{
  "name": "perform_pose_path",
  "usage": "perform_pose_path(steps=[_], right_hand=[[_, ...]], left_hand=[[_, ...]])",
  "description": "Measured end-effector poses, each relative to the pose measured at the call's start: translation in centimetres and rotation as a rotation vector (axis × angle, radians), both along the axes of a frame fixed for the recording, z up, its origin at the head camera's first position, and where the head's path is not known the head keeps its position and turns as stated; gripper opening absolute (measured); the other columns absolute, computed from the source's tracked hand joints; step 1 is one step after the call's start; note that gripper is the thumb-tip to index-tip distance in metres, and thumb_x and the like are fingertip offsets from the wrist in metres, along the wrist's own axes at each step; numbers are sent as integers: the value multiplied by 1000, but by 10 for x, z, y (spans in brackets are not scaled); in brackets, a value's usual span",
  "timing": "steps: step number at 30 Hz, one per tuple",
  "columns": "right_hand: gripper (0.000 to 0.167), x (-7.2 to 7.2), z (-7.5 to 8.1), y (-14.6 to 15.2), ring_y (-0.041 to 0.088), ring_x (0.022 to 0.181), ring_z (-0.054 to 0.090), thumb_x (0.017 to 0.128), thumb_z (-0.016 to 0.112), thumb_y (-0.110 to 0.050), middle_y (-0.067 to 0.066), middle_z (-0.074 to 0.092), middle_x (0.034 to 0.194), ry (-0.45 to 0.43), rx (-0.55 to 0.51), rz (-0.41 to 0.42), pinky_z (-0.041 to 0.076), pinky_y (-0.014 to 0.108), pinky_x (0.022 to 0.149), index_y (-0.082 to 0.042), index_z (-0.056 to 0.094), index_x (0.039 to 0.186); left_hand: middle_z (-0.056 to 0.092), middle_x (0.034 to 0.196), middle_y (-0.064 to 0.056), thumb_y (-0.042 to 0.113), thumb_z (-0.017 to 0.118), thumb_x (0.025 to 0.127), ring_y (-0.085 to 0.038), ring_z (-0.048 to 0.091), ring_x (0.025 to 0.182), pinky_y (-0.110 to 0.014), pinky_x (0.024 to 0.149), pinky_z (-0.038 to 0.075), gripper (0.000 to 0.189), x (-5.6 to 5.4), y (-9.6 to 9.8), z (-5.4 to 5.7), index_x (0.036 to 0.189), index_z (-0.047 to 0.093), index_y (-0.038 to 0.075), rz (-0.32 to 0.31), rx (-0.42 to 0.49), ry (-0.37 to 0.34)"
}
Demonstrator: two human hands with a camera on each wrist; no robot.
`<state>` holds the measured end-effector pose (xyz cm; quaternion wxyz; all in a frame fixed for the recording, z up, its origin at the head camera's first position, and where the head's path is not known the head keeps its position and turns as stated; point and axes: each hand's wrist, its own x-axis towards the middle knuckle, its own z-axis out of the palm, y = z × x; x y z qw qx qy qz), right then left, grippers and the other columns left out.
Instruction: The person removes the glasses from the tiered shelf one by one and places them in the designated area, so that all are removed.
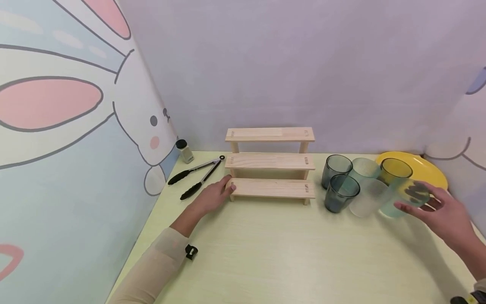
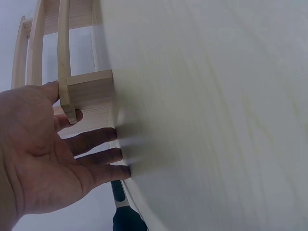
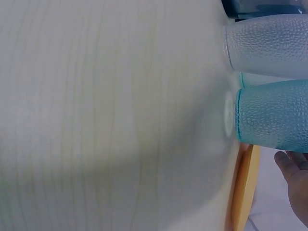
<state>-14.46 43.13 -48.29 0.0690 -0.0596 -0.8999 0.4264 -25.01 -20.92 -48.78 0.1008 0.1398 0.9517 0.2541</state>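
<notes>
My left hand (image 1: 214,195) grips the left end of the lowest step on a three-tier wooden stand (image 1: 271,188). In the left wrist view, thumb and index finger pinch the board's end while the other fingers (image 2: 98,156) extend toward the tabletop. On the right, my right hand (image 1: 449,213) holds a pebbled teal glass (image 1: 396,202), its thumb on the near side and fingertips showing through the far side. A clear textured glass (image 3: 269,45) stands beside it. Close by are an amber glass (image 1: 395,169), another teal glass (image 1: 364,165) and two smoky grey glasses (image 1: 338,198).
A yellow plate (image 1: 429,171) lies behind the glasses at the back right. Left of the stand are black-handled tongs (image 1: 203,179), spread apart, and a small black-capped jar (image 1: 184,152). Fabric walls (image 1: 265,63) with rabbit drawings border the pale wooden table (image 1: 265,253).
</notes>
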Motion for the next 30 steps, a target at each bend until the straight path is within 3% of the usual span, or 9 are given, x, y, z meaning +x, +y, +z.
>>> perform_pose_path(steps=[5,13,17,20,22,23,24,27,30], right_hand=[[94,0,-5,0,-39,93,47,94,92,-34,-49,48,116,-22,5,-5,50,3,68,-35,39,172],[107,-1,-5,1,-42,91,38,95,91,-40,-35,62,123,-32,143,24,45,5,65,-12,28,176],[108,-2,0,1,-39,89,33,97,88,-45,26,72,144,-63,205,36,42,10,62,-9,23,176],[111,-2,3,1,-3,114,72,99,84,-47,51,51,149,-97,233,42,39,10,62,-10,15,178],[113,-2,4,1,40,135,68,101,82,-48,51,48,151,-113,236,42,37,10,62,-12,9,179],[114,-2,3,1,40,144,63,101,82,-48,50,48,153,-115,233,43,36,9,63,-14,6,179],[115,-1,3,2,36,151,58,102,81,-48,47,46,157,-116,220,47,35,8,64,-16,2,180],[116,1,-1,2,-28,134,45,103,80,-47,25,43,172,-101,185,57,33,5,67,-24,-5,179],[114,3,-4,1,-43,105,27,105,78,-45,8,32,181,-80,156,69,31,1,71,-30,-9,178]], left_hand=[[59,161,-26,58,41,118,-48,61,145,-64,117,50,72,0,-1,0,175,32,14,-7,8,0],[60,159,-27,59,39,118,-48,61,145,-64,117,50,73,0,-1,-1,175,31,14,-1,-3,-2],[63,157,-27,58,38,119,-49,63,143,-64,115,51,72,-2,0,-1,175,31,14,-6,-15,0],[61,158,-28,57,38,119,-49,63,143,-64,115,51,72,-3,2,1,175,31,12,-15,-26,2],[59,161,-28,57,38,119,-49,62,144,-64,116,50,72,-5,3,2,175,30,11,-17,-31,-1],[58,162,-28,57,38,119,-49,61,145,-64,117,50,73,-5,3,2,175,30,11,-18,-32,-5],[56,163,-28,57,39,119,-49,60,146,-64,118,49,73,-5,3,3,175,30,11,-18,-30,-7],[51,167,-28,56,40,119,-51,53,152,-66,122,45,73,-6,3,4,175,29,11,-22,-17,-5],[38,175,-29,55,43,119,-52,40,161,-69,126,38,75,-8,0,4,176,27,9,-15,5,45]])
